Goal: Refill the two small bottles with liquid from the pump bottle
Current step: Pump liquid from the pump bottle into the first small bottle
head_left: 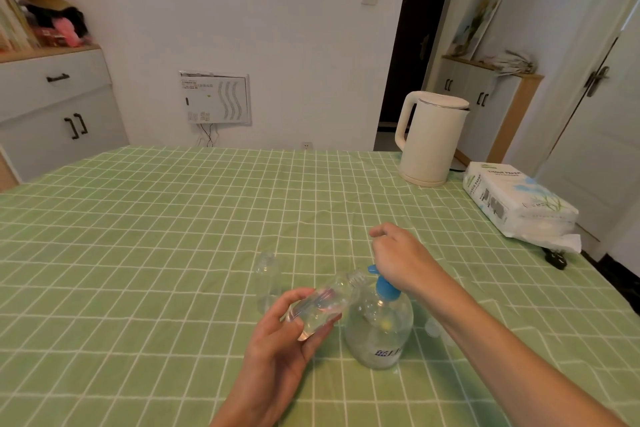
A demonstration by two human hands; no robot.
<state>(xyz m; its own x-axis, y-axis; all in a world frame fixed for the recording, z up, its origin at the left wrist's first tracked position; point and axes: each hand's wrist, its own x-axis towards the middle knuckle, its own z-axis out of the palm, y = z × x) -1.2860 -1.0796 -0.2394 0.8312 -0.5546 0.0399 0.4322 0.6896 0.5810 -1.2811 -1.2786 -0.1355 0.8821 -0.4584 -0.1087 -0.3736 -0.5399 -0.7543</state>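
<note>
A: Which pattern covers the table?
B: Tablecloth (173,253): light green, ruled with a white grid of rectangles.
A: And the vessels?
B: Pump bottle (381,329): clear body, blue pump head (386,288), blue-and-white label (388,354). Small bottle (322,305) and second small bottle (266,284): colourless and transparent, the first with a faint pink tint. Kettle (429,142): plain cream.
A: The remainder?
B: Tissue pack (516,201): white, printed in pale blue and green, with dark lettering. Cabinet (52,107): pale grey-white, with black handles (76,126) and a wood-toned top. Wall (242,28): white.
</note>
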